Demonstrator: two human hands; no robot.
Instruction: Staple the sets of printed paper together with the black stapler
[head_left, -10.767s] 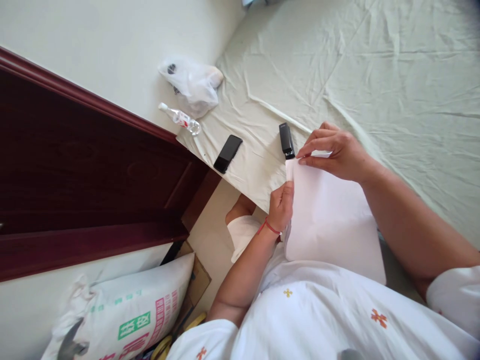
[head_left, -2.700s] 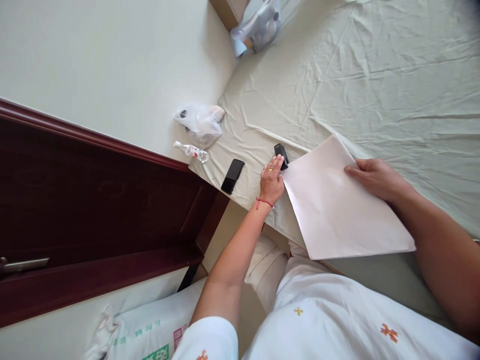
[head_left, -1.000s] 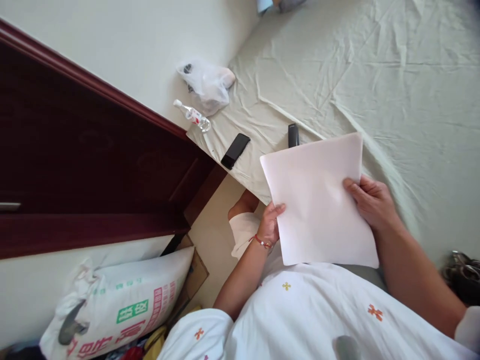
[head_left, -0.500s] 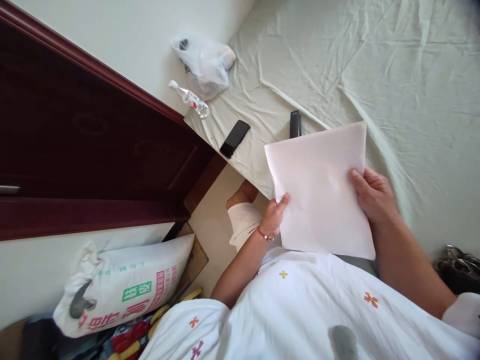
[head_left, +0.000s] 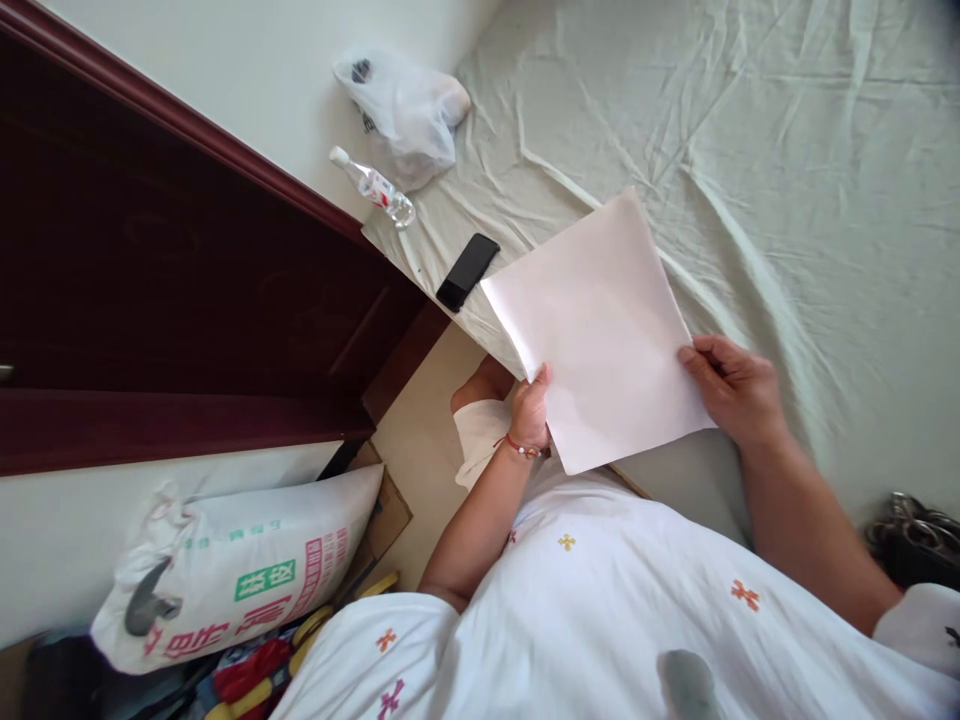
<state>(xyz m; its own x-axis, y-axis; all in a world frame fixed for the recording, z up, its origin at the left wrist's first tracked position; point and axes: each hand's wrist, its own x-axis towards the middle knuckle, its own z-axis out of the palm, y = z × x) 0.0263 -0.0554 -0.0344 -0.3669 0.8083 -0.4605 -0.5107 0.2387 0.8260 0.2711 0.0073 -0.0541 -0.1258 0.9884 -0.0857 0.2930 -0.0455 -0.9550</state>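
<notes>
A white sheet of paper [head_left: 600, 335], perhaps a thin stack, is held tilted above my lap and the edge of the cloth-covered surface. My left hand [head_left: 531, 412], with a red beaded bracelet at the wrist, grips its lower left edge, thumb on top and fingers hidden underneath. On the right edge, my right hand [head_left: 739, 388] pinches the paper between thumb and fingers. Beyond the paper's left corner lies a black phone [head_left: 468, 271].
A pale wrinkled sheet [head_left: 787, 130] covers the surface ahead. A clear bottle [head_left: 375, 188] and a white plastic bag [head_left: 412, 115] lie by the wall. At left are a dark red wooden panel [head_left: 187, 250] and a full white sack [head_left: 240, 570]. Metal-ringed black things [head_left: 919, 535] sit far right.
The paper has turned counterclockwise and moved up and left, with both hands still on it. It now covers the black object that lay beyond its top edge.
</notes>
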